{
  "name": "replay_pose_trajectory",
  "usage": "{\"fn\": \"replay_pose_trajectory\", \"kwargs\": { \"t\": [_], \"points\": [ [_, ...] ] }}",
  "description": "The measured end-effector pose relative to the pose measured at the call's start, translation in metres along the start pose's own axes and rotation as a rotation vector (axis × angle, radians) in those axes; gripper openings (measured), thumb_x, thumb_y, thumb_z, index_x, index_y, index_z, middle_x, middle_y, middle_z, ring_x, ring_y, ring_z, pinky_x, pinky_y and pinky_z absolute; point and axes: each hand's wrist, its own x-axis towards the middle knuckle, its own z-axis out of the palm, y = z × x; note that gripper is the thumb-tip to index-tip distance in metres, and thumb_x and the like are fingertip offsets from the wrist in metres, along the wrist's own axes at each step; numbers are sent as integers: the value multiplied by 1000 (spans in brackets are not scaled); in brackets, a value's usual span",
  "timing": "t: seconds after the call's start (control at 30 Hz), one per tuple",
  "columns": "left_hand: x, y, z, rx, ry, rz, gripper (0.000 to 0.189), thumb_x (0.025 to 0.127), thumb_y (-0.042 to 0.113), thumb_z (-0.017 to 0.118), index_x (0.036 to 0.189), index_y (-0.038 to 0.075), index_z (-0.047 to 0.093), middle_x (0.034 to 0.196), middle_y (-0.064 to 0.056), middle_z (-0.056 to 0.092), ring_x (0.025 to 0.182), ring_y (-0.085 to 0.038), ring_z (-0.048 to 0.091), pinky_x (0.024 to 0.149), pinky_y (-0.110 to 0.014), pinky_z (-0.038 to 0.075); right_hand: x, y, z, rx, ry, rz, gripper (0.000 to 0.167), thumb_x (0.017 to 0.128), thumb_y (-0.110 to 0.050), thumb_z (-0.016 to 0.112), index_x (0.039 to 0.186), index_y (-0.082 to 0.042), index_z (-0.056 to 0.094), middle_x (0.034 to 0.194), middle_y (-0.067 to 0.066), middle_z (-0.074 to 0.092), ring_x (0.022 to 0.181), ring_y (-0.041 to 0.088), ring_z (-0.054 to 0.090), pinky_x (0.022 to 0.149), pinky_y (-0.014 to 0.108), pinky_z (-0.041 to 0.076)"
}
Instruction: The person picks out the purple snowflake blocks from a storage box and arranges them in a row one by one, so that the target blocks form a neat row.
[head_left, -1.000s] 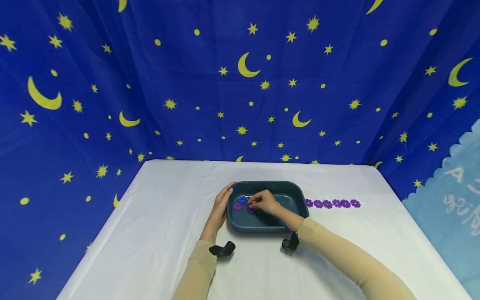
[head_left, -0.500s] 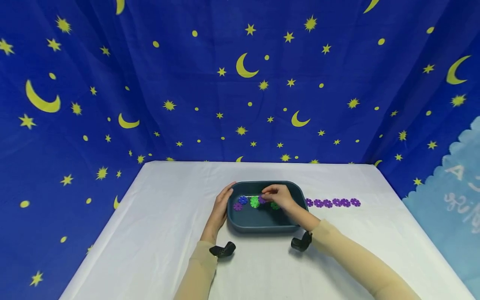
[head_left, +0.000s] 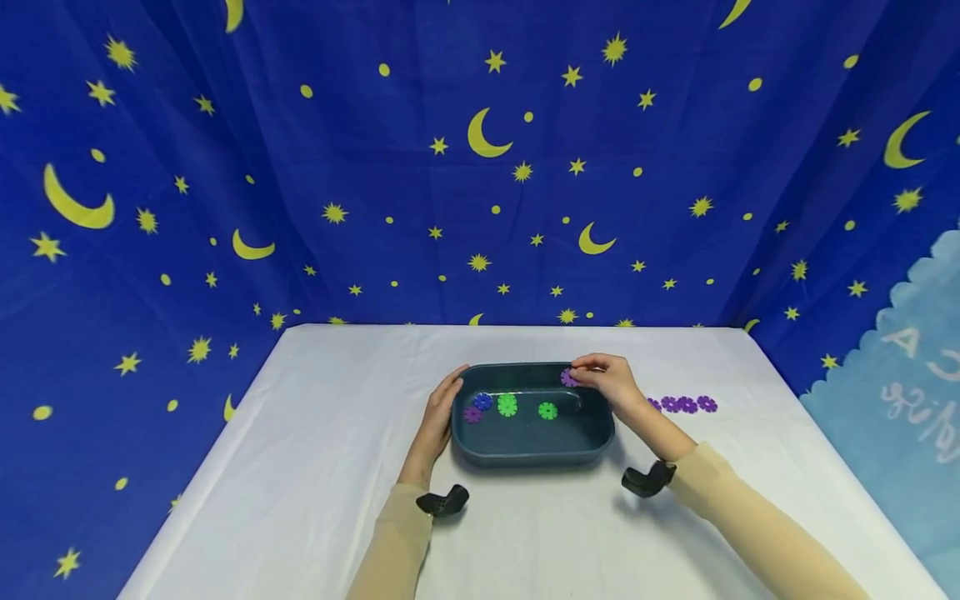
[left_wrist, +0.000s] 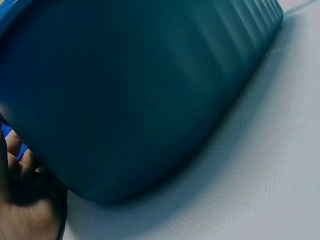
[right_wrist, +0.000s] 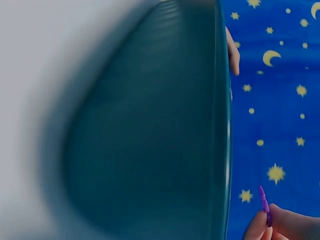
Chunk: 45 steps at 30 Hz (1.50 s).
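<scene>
My right hand (head_left: 611,382) pinches a purple flower-shaped disc (head_left: 569,378) between thumb and fingertips, above the far right rim of a dark teal plastic tray (head_left: 532,457). In the right wrist view the disc (right_wrist: 264,206) shows edge-on, above the rim's height. My left hand (head_left: 437,421) holds the tray's left end, fingertips at the rim; in the left wrist view its fingers (left_wrist: 29,159) bend against the outer wall. Inside the tray lie a blue disc (head_left: 482,402), a purple disc (head_left: 472,414) and green discs (head_left: 507,405), with another green disc (head_left: 547,411) nearer the middle.
A row of purple discs (head_left: 687,405) lies on the white-covered table (head_left: 337,450) right of the tray, partly hidden by my right hand. A blue curtain (head_left: 405,183) with yellow moons and stars surrounds the table. Black wrist mounts (head_left: 444,501) sit at both wrists.
My right hand has lifted a purple disc from inside the tray and carried it right, up to the far right rim. Green discs are uncovered. My left hand stays at the tray's left end.
</scene>
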Motion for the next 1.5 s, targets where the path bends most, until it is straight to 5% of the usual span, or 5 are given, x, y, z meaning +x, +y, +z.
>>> {"fn": "replay_pose_trajectory", "kwargs": {
  "t": [0.67, 0.9, 1.03, 1.17, 1.5],
  "points": [
    [-1, 0, -1, 4, 20, 1, 47, 102, 22, 41, 144, 1, 38, 153, -13, 34, 144, -25, 25, 122, -42, 17, -22, 33, -90, -24, 195, 89, 13, 88, -6, 65, 101, -4, 67, 71, -19, 62, 68, -6, 61, 69, 15, 56],
    [-1, -1, 0, 6, 21, 1, 47, 102, 24, 42, 143, 2, 40, 152, -14, 36, 143, -25, 29, 121, -42, 20, -26, 46, -115, -10, 271, 119, 31, 88, -3, 64, 116, 10, 57, 69, -20, 62, 68, -6, 62, 69, 15, 56],
    [-2, 0, 0, -7, 20, -3, 46, 101, 23, 42, 143, 3, 41, 151, -14, 37, 142, -24, 30, 121, -41, 20, -30, 53, -128, 106, 304, 102, 14, 87, 3, 63, 93, -9, 67, 68, -17, 65, 67, -5, 64, 67, 14, 56],
    [-2, 1, 0, -11, 13, -4, 46, 102, 23, 42, 144, 3, 40, 152, -14, 36, 143, -24, 29, 121, -40, 20, -32, 59, -139, 211, 339, 90, 36, 86, 7, 62, 73, -26, 66, 66, -15, 66, 65, -4, 64, 65, 13, 56],
    [-1, 2, 1, -3, 10, -10, 47, 102, 23, 41, 145, 3, 38, 153, -14, 33, 144, -25, 26, 121, -40, 18, -33, 76, -160, 251, 503, 101, 42, 83, 12, 62, 64, -26, 64, 59, -9, 66, 57, -4, 63, 59, 11, 54]
  ]
}}
